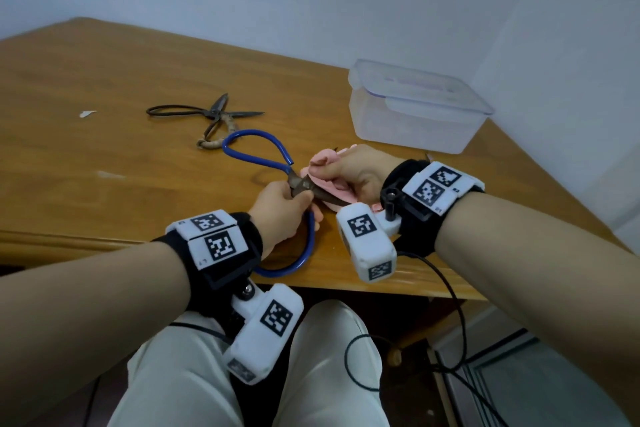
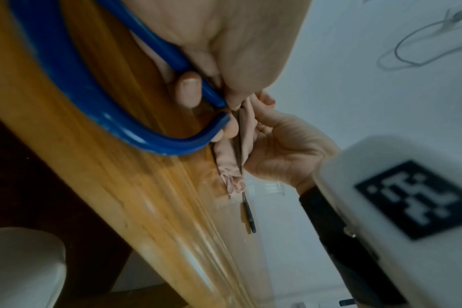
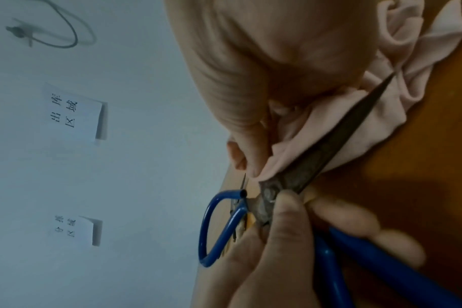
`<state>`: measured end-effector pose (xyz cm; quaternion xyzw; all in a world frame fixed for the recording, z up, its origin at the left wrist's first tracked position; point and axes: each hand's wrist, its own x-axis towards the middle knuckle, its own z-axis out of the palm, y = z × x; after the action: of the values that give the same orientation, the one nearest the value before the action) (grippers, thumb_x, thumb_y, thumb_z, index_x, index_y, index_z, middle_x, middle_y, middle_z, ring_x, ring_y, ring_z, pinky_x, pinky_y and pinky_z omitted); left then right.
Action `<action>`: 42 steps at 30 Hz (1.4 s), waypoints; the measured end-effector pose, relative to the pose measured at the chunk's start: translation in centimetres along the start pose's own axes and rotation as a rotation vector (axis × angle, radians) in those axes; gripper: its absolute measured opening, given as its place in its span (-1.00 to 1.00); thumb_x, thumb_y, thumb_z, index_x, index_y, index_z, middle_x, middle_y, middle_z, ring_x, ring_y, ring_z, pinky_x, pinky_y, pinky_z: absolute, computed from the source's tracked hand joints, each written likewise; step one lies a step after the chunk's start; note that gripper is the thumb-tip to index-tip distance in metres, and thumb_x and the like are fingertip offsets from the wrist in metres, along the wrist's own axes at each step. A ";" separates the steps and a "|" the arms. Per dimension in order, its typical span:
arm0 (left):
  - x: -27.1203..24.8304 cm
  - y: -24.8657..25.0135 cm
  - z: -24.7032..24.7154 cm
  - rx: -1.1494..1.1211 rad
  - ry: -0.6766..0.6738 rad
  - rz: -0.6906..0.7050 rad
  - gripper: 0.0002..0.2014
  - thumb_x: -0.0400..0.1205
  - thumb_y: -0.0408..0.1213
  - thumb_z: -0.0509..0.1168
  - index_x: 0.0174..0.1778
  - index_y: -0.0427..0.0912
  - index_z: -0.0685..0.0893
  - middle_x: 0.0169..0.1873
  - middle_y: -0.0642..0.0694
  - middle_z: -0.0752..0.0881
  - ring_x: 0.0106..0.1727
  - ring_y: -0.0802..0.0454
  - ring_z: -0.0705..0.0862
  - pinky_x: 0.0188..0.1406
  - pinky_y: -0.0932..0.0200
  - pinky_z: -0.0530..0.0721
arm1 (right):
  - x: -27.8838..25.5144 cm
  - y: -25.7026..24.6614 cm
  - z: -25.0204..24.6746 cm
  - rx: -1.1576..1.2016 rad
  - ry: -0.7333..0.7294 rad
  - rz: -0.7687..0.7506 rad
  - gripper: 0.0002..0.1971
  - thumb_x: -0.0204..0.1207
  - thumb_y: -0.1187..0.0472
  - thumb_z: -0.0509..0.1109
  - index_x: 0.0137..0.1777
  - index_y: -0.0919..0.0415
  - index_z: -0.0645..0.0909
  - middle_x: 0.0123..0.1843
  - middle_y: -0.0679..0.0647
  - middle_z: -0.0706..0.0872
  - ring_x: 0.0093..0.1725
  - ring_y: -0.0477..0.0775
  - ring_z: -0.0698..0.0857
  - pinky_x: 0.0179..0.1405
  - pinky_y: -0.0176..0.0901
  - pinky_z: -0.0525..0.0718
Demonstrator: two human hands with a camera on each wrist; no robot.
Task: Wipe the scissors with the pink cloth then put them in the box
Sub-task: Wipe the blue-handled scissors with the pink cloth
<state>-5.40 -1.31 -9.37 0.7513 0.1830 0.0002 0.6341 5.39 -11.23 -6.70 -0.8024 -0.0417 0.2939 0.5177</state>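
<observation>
Blue-handled scissors (image 1: 256,152) with dark blades lie low over the wooden table (image 1: 104,80) near its front edge. My left hand (image 1: 284,204) pinches them at the pivot (image 3: 270,193), thumb on top. My right hand (image 1: 356,173) grips the bunched pink cloth (image 1: 325,159) and holds it against the blades (image 3: 338,137). In the right wrist view one blade lies across the cloth (image 3: 383,100), tip pointing away. The left wrist view shows the cloth (image 2: 231,164) folded around the blades beside a blue handle loop (image 2: 151,143). The clear plastic box (image 1: 415,107) stands at the back right with its lid on.
A second pair of old dark scissors (image 1: 211,114) with a wrapped handle lies on the table behind the blue ones. A small white scrap (image 1: 86,113) sits far left. The table's front edge runs just under my wrists; cables hang below on the right.
</observation>
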 end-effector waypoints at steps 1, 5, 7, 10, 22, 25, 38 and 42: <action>-0.1 0.0 0.1 0.020 0.009 0.010 -0.67 0.77 -0.30 0.11 -0.34 -0.18 0.50 -0.79 0.11 0.55 -0.74 0.30 0.48 -0.65 0.44 0.42 | 0.0 -0.1 0.2 -0.023 0.023 -0.005 -0.87 0.39 0.32 0.57 -0.13 0.29 0.68 -0.13 0.27 0.75 -0.11 0.21 0.74 -0.01 0.03 0.74; -0.1 0.0 0.1 0.015 0.009 0.028 -0.65 0.78 -0.30 0.11 -0.37 -0.17 0.50 -0.81 0.14 0.53 -0.77 0.31 0.45 -0.66 0.45 0.40 | 0.1 -0.2 0.7 0.068 0.128 0.051 -0.92 0.30 0.35 0.62 -0.35 0.29 0.78 -0.12 0.34 0.71 -0.09 0.18 0.72 0.29 0.27 0.60; 0.0 -0.2 -0.1 0.014 0.009 0.020 -0.65 0.77 -0.29 0.12 -0.36 -0.17 0.52 -0.79 0.14 0.56 -0.76 0.31 0.46 -0.60 0.40 0.42 | 0.2 0.0 0.6 0.140 0.133 0.057 -0.67 0.36 0.41 0.57 -0.62 0.21 0.72 -0.27 0.27 0.62 -0.31 0.06 0.55 0.28 0.09 0.58; 0.2 -0.3 0.0 0.010 0.010 0.013 -0.65 0.77 -0.28 0.12 -0.37 -0.16 0.52 -0.79 0.14 0.56 -0.76 0.32 0.46 -0.53 0.33 0.43 | 0.3 0.3 0.4 0.201 0.156 0.028 -0.78 0.38 0.47 0.54 -0.46 0.31 0.69 -0.31 0.24 0.61 -0.37 0.05 0.54 0.13 0.04 0.58; 0.6 -0.7 -0.2 -0.044 -0.034 0.007 -0.81 0.77 -0.26 0.12 -0.11 -0.21 0.54 -0.42 -0.04 0.73 -0.32 0.02 0.68 -0.36 0.26 0.55 | -0.9 -0.8 -2.7 -0.251 0.458 -0.314 -0.69 0.31 0.30 0.63 -0.14 0.16 0.52 -0.24 -0.08 0.58 -0.19 -0.13 0.60 -0.23 -0.35 0.57; 0.5 -0.7 -0.2 -0.037 -0.037 0.015 -0.82 0.78 -0.25 0.11 -0.08 -0.22 0.53 -0.39 -0.05 0.73 -0.37 0.05 0.67 -0.54 0.38 0.50 | -2.0 -0.9 -1.4 -0.595 0.320 -0.450 -0.79 0.32 0.21 0.62 -0.12 0.17 0.65 -0.27 -0.04 0.62 -0.19 -0.06 0.61 -0.30 -0.32 0.52; 0.7 -0.8 -0.2 -0.021 -0.024 0.009 -0.74 0.78 -0.27 0.10 -0.21 -0.19 0.55 -0.38 -0.07 0.73 -0.35 0.04 0.66 -0.50 0.33 0.46 | -0.6 -0.5 -0.4 -0.610 0.294 -0.499 -0.87 0.42 0.17 0.57 -0.23 0.22 0.74 -0.30 -0.10 0.71 -0.24 -0.17 0.69 -0.18 -0.24 0.72; 0.6 -0.8 -0.3 -0.023 -0.032 0.005 -0.78 0.78 -0.27 0.10 -0.17 -0.16 0.53 -0.41 -0.04 0.72 -0.37 0.06 0.67 -0.54 0.37 0.47 | 0.0 -0.9 -1.4 -0.677 0.362 -0.501 -0.93 0.46 0.21 0.52 -0.20 0.19 0.72 -0.27 -0.05 0.68 -0.23 -0.12 0.62 -0.20 -0.22 0.61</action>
<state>-5.08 -0.78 -10.23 0.7442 0.1712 -0.0081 0.6456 6.35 -11.89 -5.51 -0.9300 -0.2370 -0.0155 0.2804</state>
